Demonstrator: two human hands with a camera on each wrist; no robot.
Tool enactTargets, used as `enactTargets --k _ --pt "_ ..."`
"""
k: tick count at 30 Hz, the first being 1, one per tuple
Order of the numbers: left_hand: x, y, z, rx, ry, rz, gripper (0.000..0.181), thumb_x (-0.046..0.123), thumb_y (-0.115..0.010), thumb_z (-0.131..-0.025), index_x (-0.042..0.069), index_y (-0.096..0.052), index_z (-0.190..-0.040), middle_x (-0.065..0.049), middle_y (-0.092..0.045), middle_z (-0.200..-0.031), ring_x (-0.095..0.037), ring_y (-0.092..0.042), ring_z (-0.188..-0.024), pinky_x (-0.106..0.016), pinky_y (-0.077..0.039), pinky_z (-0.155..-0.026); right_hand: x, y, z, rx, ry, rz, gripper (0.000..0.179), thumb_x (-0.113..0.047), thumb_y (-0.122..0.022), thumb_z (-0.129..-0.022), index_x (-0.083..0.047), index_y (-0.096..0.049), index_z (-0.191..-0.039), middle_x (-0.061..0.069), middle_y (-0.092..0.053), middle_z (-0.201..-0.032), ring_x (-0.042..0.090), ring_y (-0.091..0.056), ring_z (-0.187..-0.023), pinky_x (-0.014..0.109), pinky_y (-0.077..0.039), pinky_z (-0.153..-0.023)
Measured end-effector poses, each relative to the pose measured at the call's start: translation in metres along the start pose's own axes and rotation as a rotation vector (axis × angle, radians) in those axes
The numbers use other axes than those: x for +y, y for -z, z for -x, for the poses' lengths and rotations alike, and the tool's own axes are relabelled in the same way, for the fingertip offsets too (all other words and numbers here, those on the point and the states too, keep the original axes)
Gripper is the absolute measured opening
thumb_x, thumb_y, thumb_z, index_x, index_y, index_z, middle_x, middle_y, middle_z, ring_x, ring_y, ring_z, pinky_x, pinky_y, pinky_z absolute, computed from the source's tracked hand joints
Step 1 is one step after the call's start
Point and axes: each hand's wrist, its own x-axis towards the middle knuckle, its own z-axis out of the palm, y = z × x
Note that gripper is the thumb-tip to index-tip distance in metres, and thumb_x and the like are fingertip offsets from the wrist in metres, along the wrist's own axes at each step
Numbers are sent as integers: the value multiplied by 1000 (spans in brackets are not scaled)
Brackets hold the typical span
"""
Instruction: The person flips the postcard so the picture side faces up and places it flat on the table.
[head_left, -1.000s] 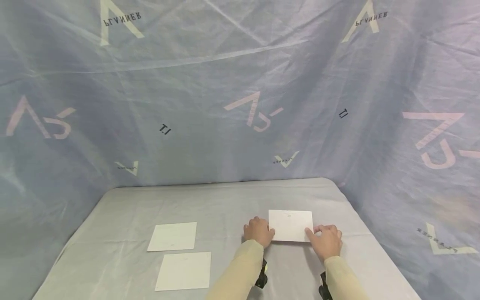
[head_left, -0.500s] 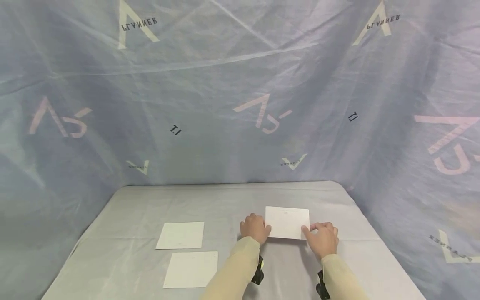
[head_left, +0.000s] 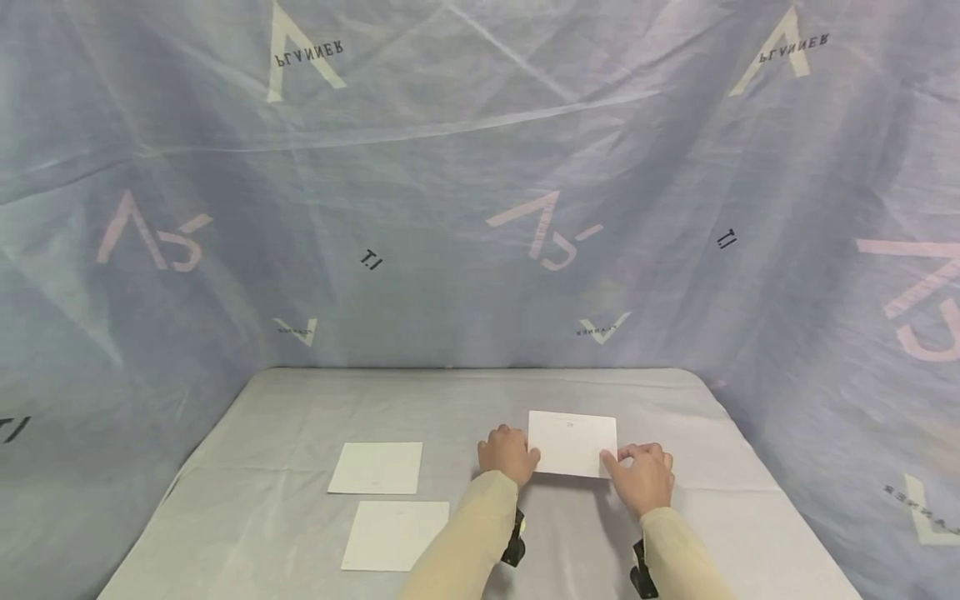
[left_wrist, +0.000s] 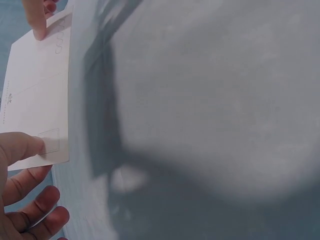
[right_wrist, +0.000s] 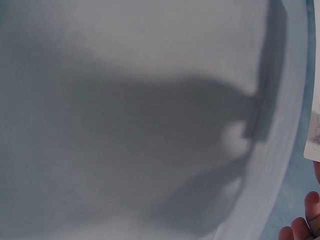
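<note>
A white postcard (head_left: 572, 442) is held between both hands over the right half of the table. My left hand (head_left: 508, 454) pinches its left side, and my right hand (head_left: 643, 477) pinches the right lower corner. In the left wrist view the postcard (left_wrist: 37, 95) shows a printed stamp box, a faint dividing line and a row of small circles. The left thumb (left_wrist: 22, 145) presses over the stamp box, with the other fingers spread behind and below. Only a strip of the postcard (right_wrist: 314, 135) and a few right fingertips (right_wrist: 311, 205) enter the right wrist view.
Two more white cards lie on the grey cloth to the left, a far card (head_left: 377, 468) and a near card (head_left: 397, 533). A grey printed curtain (head_left: 450, 208) hangs behind and at both sides of the table (head_left: 300, 417). Shadows fall below the hands.
The head view has turned left, so the lying cards appear farther right. Both hands have carried the held postcard slightly left over the table, keeping the same grip.
</note>
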Motion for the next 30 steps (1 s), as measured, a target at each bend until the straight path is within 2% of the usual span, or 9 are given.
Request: enactTargets --k 14,24,30 --pt "-15 13 4 18 -7 18 38 26 -73 -88 13 -53 -57 -1 -51 -71 -21 -55 -73 -45 -48 -75 -15 -6 0 -25 14 -13 37 -32 -66 -96 4 -66 -98 33 -47 -125 47 -37 -118 63 -31 -100" --pt "-32 10 3 61 -3 37 40 28 -76 -86 15 -52 -57 1 -49 -69 -19 -52 -69 -43 -46 -69 -24 -12 0 -34 43 -24 36 -33 -66 -96 3 -67 -97 32 -48 -125 47 -37 -118 63 -33 -98" --pt "-41 14 0 48 4 36 35 28 -75 -87 14 -57 -61 1 -50 -70 -18 -52 -70 -43 -46 -70 -27 -17 -1 -36 59 -26 35 -33 -67 -96 2 -68 -96 32 -49 -125 46 -38 -118 62 -33 -98"
